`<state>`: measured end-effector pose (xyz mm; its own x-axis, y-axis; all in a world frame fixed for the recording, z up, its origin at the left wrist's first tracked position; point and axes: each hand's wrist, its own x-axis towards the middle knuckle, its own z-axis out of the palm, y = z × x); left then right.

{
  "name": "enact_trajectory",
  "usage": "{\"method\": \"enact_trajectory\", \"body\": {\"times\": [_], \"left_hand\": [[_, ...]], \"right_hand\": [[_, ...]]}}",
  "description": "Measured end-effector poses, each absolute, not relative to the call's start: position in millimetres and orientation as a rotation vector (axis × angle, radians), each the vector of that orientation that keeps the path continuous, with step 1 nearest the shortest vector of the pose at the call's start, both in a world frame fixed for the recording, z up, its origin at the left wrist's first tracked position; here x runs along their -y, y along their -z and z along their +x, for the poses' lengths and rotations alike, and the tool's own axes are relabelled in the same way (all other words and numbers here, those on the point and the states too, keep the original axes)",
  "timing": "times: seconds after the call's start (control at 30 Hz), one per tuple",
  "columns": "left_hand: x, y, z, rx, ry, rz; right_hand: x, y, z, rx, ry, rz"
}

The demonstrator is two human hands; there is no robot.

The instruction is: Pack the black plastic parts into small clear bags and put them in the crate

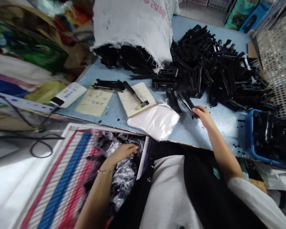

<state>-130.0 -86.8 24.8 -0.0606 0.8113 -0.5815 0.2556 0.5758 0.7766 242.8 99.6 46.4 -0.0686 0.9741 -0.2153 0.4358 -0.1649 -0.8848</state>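
Note:
At the front of the blue table, my right hand (203,115) pinches the near end of a long, narrow black plastic part (187,103). Another dark part (173,100) lies just left of it. Beside these is a stack of clear plastic bags (157,122) at the table edge. Lower left, my left hand (126,152) is over a striped woven bag (54,181), fingers loosely bent and apart, with nothing visible in them. Beneath it lie many black parts in clear wrapping (124,176). The undersides of the left fingers are hidden.
A large heap of black parts (205,63) covers the back right of the table. A white sack (133,25) spills more. A blue basket (251,133) stands right. A notepad (127,103) with a black-handled tool (134,93), a yellow note (94,101) and a white box (70,94) lie left.

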Motion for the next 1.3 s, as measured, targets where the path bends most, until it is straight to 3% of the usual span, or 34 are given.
{"method": "enact_trajectory", "body": {"times": [0.07,0.27,0.5,0.57,0.73,0.93,1.03,1.17,1.3], "left_hand": [[65.4,-29.3,-85.7,-1.431,-0.577,0.949],[-2.1,-52.2,71.0,-1.004,-1.092,0.751],[6.7,-59.2,114.3,-0.842,-0.768,0.761],[11.3,-58.7,121.3,-0.835,-0.730,0.756],[-2.6,-57.2,125.3,-1.016,-0.934,0.748],[-19.5,-39.1,117.9,-1.173,-1.036,0.962],[-16.2,-18.9,126.6,-1.302,-0.996,1.110],[-11.1,-0.5,142.1,-1.307,-0.879,1.445],[-15.9,5.4,145.3,-1.400,-0.884,1.697]], "right_hand": [[-62.5,-48.5,252.6,1.483,-1.220,-1.517],[29.0,-66.2,251.0,2.007,-0.599,-1.225],[-5.6,-71.4,292.5,1.969,-0.113,-1.278],[-19.3,-64.5,295.7,1.981,-0.086,-1.271],[-3.3,-56.9,275.0,1.874,-0.445,-1.349],[32.9,-54.1,259.8,2.219,-0.121,-1.192],[2.6,-54.5,277.0,2.222,-0.139,-1.312],[-82.3,-54.2,321.5,1.762,0.008,-1.761],[-167.6,-50.1,358.8,1.506,0.144,-1.937]]}}
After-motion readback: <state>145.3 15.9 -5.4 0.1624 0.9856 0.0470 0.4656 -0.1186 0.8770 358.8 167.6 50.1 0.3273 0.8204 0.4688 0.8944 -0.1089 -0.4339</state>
